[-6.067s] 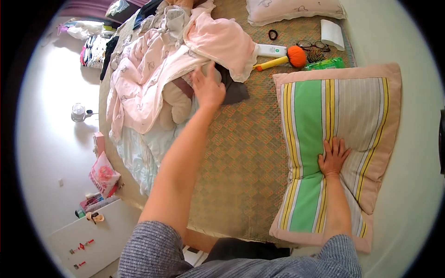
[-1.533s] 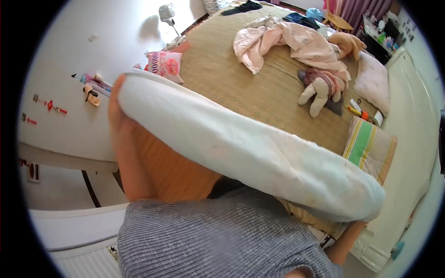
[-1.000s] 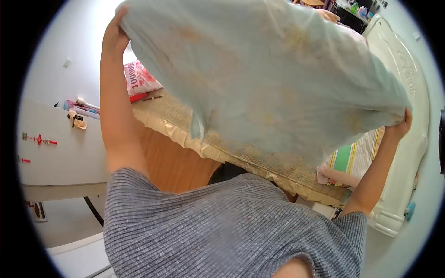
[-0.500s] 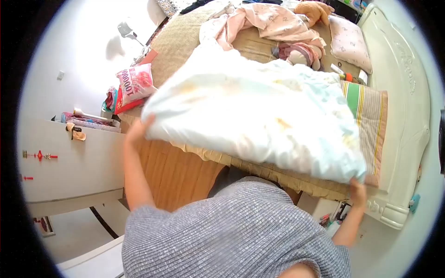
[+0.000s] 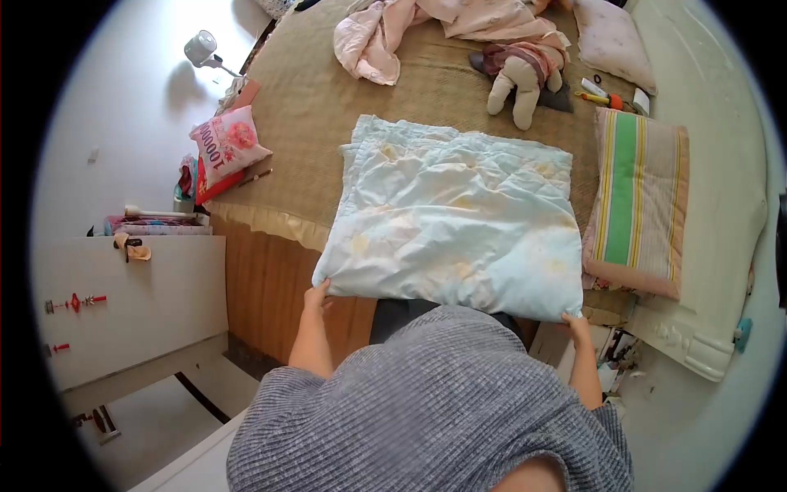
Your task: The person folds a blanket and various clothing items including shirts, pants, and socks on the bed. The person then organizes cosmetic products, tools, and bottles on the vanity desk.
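A pale blue quilt (image 5: 459, 217) with yellowish patches lies folded across the near side of the bed (image 5: 287, 148), its surface wrinkled. Its near left corner is pinched in my left hand (image 5: 317, 297), close to the bed's front edge. At the near right corner, my right hand (image 5: 577, 325) grips the quilt's edge with closed fingers. The near edge is drawn fairly straight between both hands, just in front of my body. The far edge rests on the woven mat and shows several layers.
A striped pillow (image 5: 635, 201) lies right of the quilt, by the headboard (image 5: 713, 205). Beyond are a stuffed toy (image 5: 520, 82), a pink blanket (image 5: 373, 45) and a pink pillow (image 5: 613, 45). A pink banknote-print cushion (image 5: 229, 146) sits left, above a white cabinet (image 5: 139, 303).
The quilt was billowing, spread wide in the air; now it lies lower, flatter and narrower on the bed. Both hands have come down and inward, still holding its corners.
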Demonstrator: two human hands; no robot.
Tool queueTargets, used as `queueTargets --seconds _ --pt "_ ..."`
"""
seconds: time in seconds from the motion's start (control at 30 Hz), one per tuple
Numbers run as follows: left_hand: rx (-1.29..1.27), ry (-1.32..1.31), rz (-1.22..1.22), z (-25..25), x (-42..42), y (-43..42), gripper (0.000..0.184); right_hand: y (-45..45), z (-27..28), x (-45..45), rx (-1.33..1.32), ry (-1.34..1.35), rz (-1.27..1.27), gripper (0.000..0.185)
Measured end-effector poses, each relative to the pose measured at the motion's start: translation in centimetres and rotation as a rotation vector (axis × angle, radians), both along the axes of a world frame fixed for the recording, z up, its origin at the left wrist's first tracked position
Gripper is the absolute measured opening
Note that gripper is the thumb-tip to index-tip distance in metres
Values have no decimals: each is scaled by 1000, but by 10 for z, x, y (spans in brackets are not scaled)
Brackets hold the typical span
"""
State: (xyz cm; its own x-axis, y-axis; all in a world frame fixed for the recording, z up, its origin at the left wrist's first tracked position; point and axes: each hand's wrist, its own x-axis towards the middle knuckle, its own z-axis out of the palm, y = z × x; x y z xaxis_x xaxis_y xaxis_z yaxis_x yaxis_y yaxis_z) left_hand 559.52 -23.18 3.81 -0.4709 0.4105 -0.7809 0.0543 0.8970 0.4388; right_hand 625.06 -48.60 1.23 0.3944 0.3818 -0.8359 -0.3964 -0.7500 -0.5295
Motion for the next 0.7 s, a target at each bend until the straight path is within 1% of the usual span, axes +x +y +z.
queueTargets --seconds 0.03,0.1,0.13,0.23,0.27,0.3,0.33,0.37,0.4,0.43,0.47,0.5,0.53,0.6,0.67,0.7 --pt "-34 8 13 7 -1 -5 54 0 7 -2 -9 -14 -19 54" --pt "-98 24 32 28 0 -12 54 4 42 3 -248 38 32 49" --pt "-116 13 -4 43 3 -12 46 5 53 5 -369 65 56 47" --pt "153 -115 -17 17 -40 27 37 8 36 44 -353 175 -156 37" --pt "105 -118 -132 23 -47 65 35 20 28 69 -268 199 -212 32" --pt "145 -166 -138 31 -45 106 37 42 22 92 -183 223 -266 28" --pt "290 -182 -96 56 -22 138 46 72 33 106 257 249 -83 21" --pt "417 -300 79 70 8 171 49 106 29 123 298 196 -158 23" --pt "512 -516 80 92 27 200 49 144 38 126 516 239 -239 30" --pt "709 -516 43 109 52 217 57 174 46 129 641 203 -248 46" --pt "908 -513 5 118 78 230 65 205 76 111 732 143 -340 55" --pt "912 -523 -43 118 96 241 71 230 102 85 822 85 -434 64" --pt "916 -532 -93 119 113 246 77 245 103 74 813 54 -301 69" --pt "809 -336 -299 135 169 217 80 262 96 57 781 -4 -38 79" --pt "640 -261 -402 111 191 186 81 249 89 33 676 1 125 83" --pt "524 -262 -420 84 187 171 82 238 72 25 583 20 146 84"
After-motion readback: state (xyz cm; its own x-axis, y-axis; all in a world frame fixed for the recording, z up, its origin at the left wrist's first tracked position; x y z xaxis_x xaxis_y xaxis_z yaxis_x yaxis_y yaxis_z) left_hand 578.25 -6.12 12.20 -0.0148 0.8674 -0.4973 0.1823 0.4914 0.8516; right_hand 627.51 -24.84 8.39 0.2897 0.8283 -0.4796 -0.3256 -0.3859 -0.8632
